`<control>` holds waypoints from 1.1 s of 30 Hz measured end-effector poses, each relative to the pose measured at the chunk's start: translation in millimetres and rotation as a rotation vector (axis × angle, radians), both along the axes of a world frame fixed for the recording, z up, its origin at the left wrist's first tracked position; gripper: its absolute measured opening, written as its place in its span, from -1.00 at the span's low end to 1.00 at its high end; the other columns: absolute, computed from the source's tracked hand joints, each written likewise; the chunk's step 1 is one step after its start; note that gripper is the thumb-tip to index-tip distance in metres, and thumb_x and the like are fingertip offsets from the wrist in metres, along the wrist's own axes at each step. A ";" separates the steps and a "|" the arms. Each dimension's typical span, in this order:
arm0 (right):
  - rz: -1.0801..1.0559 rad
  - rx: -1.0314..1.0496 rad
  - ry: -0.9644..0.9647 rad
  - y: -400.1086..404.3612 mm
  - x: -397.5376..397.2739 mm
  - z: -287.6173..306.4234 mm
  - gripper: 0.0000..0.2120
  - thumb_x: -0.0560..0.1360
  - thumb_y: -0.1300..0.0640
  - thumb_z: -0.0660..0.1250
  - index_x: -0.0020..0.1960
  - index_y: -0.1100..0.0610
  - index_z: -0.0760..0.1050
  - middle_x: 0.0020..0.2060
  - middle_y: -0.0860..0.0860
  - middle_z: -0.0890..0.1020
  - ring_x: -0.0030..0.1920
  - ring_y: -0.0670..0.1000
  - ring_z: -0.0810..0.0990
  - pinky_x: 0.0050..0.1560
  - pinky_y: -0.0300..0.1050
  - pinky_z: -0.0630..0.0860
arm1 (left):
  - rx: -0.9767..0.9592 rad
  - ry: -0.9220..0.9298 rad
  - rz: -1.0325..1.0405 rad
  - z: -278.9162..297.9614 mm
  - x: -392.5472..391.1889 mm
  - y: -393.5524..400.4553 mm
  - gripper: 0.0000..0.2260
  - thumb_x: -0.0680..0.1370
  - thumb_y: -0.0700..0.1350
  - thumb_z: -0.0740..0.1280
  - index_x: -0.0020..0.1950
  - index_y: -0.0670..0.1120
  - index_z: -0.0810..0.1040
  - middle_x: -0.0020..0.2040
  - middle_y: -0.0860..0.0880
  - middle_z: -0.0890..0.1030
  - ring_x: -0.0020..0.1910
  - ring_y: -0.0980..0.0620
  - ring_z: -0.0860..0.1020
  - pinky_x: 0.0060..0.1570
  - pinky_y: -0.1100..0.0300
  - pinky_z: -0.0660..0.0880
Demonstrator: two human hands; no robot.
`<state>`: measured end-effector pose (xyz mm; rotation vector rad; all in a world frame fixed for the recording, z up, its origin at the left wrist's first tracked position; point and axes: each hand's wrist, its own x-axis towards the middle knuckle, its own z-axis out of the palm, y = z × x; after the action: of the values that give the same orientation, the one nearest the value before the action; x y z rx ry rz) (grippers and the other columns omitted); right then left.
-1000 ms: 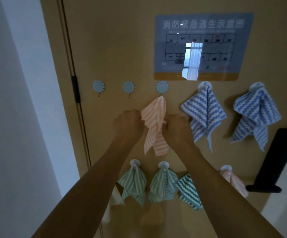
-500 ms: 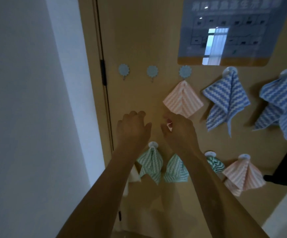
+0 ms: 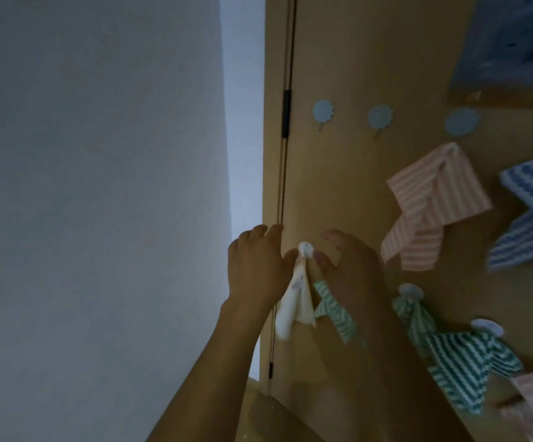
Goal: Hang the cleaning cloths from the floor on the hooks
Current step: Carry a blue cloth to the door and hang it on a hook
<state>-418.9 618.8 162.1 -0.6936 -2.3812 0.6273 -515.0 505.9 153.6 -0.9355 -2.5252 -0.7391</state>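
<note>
Covering most of the right of the view, the tan door (image 3: 370, 74) carries the hooks and the cloths already hung; the grey wall (image 3: 99, 186) fills the left. Largest among the cloths are the dark green striped cloth (image 3: 459, 362) low at the right and the pink striped cloth (image 3: 434, 202) below the third blue hook (image 3: 461, 121), each draped from one corner and spreading as it falls. Two blue hooks (image 3: 323, 111) to the left stand bare, so by my judgement the work is unfinished. Next in size, the left hand (image 3: 255, 266) and right hand (image 3: 351, 269) flank the white cloth (image 3: 294, 301), fingers relaxed and spread, gripping nothing; whether the left thumb touches the cloth cannot be told. The white cloth hangs from the small white hook (image 3: 305, 248) near the door's hinge edge, gathered to a point at the top, its long axis running straight down, free end lowest. Such cloth is judged light, soft and limp; it is best taken by a pinched corner or loop, since any other hold would let it sag and slip off the peg.
</note>
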 end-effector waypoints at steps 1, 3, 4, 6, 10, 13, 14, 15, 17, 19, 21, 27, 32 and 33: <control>0.063 -0.030 -0.014 -1.7 1.0 -5.7 -0.60 0.59 -0.01 0.25 0.40 0.04 0.40 0.30 0.01 0.51 0.27 0.00 0.48 0.22 -0.25 0.28 | -0.026 -0.009 0.064 -7.7 7.7 -6.0 -0.53 0.58 0.20 0.22 0.45 0.06 0.36 0.38 -0.01 0.48 0.36 -0.05 0.42 0.34 0.03 0.31; 0.109 -0.069 0.011 -8.2 3.2 -14.0 -0.58 0.57 0.00 0.29 0.40 0.05 0.41 0.33 0.02 0.51 0.30 0.02 0.48 0.33 -0.15 0.31 | -0.074 -0.039 0.103 -17.9 12.2 -12.3 -0.49 0.59 0.23 0.18 0.50 0.10 0.28 0.49 -0.01 0.36 0.48 -0.06 0.30 0.45 -0.04 0.21; 0.150 -0.061 0.025 -11.4 3.7 -19.0 -0.57 0.55 0.00 0.32 0.40 0.06 0.42 0.34 0.02 0.51 0.31 0.02 0.48 0.37 -0.10 0.35 | -0.098 -0.054 0.139 -23.4 17.7 -17.6 -0.48 0.60 0.24 0.17 0.52 0.11 0.25 0.52 -0.01 0.31 0.51 -0.07 0.24 0.48 -0.07 0.17; 0.249 -0.037 -0.002 -19.0 5.6 -27.9 -0.53 0.53 -0.01 0.35 0.40 0.04 0.41 0.36 -0.01 0.49 0.33 0.00 0.47 0.37 -0.05 0.39 | -0.123 -0.095 0.212 -34.4 29.7 -28.5 -0.47 0.60 0.24 0.14 0.54 0.12 0.20 0.55 -0.01 0.24 0.55 -0.08 0.16 0.51 -0.11 0.11; 0.437 -0.067 -0.191 -34.6 1.7 -42.7 -0.50 0.57 -0.12 0.25 0.48 -0.07 0.27 0.46 -0.08 0.34 0.45 -0.01 0.31 0.43 0.00 0.33 | -0.160 -0.160 0.357 -54.0 53.9 -60.7 -0.46 0.61 0.24 0.12 0.56 0.12 0.15 0.58 -0.02 0.17 0.57 -0.10 0.07 0.52 -0.14 0.04; 0.572 -0.082 -0.181 -54.6 3.7 -53.6 -0.50 0.58 -0.11 0.25 0.48 -0.07 0.26 0.46 -0.09 0.33 0.46 -0.02 0.29 0.43 -0.04 0.29 | -0.172 -0.182 0.460 -62.9 71.6 -87.5 -0.46 0.62 0.24 0.11 0.56 0.12 0.14 0.58 -0.03 0.16 0.57 -0.10 0.05 0.52 -0.15 0.03; 0.608 -0.077 -0.182 -62.9 4.6 -56.1 -0.50 0.58 -0.11 0.25 0.48 -0.07 0.26 0.46 -0.08 0.34 0.45 -0.02 0.29 0.42 -0.04 0.29 | -0.173 -0.190 0.496 -64.6 77.1 -96.9 -0.46 0.62 0.24 0.11 0.56 0.12 0.14 0.58 -0.03 0.16 0.57 -0.09 0.05 0.52 -0.15 0.03; 0.644 -0.073 -0.187 -71.3 5.5 -58.5 -0.50 0.58 -0.11 0.24 0.48 -0.07 0.26 0.45 -0.08 0.34 0.45 -0.02 0.30 0.41 -0.04 0.30 | -0.174 -0.199 0.533 -65.8 83.0 -106.6 -0.46 0.62 0.23 0.12 0.56 0.12 0.14 0.58 -0.03 0.17 0.57 -0.09 0.05 0.52 -0.15 0.03; 0.717 -0.068 -0.205 -89.3 7.3 -61.0 -0.50 0.58 -0.10 0.24 0.49 -0.06 0.26 0.45 -0.07 0.35 0.44 -0.01 0.32 0.41 -0.03 0.32 | -0.172 -0.208 0.609 -68.1 95.0 -126.1 -0.46 0.61 0.23 0.12 0.56 0.11 0.15 0.58 -0.03 0.17 0.57 -0.10 0.05 0.52 -0.15 0.02; 0.780 -0.083 -0.221 -107.0 9.8 -62.4 -0.50 0.58 -0.10 0.25 0.49 -0.06 0.26 0.45 -0.07 0.35 0.44 0.00 0.33 0.39 -0.03 0.34 | -0.171 -0.221 0.678 -69.0 107.5 -145.1 -0.46 0.61 0.23 0.13 0.56 0.11 0.15 0.58 -0.03 0.18 0.57 -0.10 0.05 0.51 -0.15 0.03; 0.838 -0.096 -0.229 -125.0 13.9 -62.6 -0.50 0.58 -0.10 0.25 0.49 -0.06 0.26 0.45 -0.07 0.34 0.44 0.01 0.32 0.37 -0.03 0.34 | -0.164 -0.227 0.742 -69.4 119.5 -163.6 -0.46 0.61 0.23 0.13 0.56 0.12 0.15 0.58 -0.03 0.17 0.57 -0.10 0.05 0.52 -0.14 0.02; 0.961 -0.106 -0.242 -181.3 29.2 -62.2 -0.49 0.58 -0.10 0.25 0.50 -0.06 0.25 0.46 -0.05 0.33 0.44 0.01 0.31 0.39 -0.03 0.34 | -0.128 -0.231 0.883 -69.2 151.7 -217.6 -0.46 0.61 0.22 0.15 0.56 0.10 0.17 0.57 -0.03 0.19 0.56 -0.11 0.08 0.51 -0.13 0.06; 1.063 -0.093 -0.245 -244.1 50.8 -61.2 -0.49 0.58 -0.08 0.26 0.49 -0.04 0.26 0.45 -0.05 0.34 0.43 0.01 0.33 0.36 -0.06 0.34 | -0.107 -0.237 0.989 -69.2 189.0 -272.5 -0.46 0.61 0.22 0.15 0.56 0.10 0.17 0.57 -0.03 0.19 0.56 -0.10 0.08 0.51 -0.13 0.07; 1.083 -0.090 -0.248 -259.0 56.9 -61.5 -0.49 0.58 -0.08 0.26 0.50 -0.04 0.25 0.45 -0.04 0.34 0.43 0.01 0.34 0.36 -0.06 0.34 | -0.106 -0.240 1.010 -69.5 198.9 -285.8 -0.46 0.61 0.22 0.14 0.56 0.10 0.17 0.57 -0.03 0.19 0.56 -0.11 0.08 0.51 -0.13 0.07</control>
<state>-362.0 359.9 100.6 0.6186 -2.8579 1.1095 -316.1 220.1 84.1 0.4709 -2.7589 -0.3856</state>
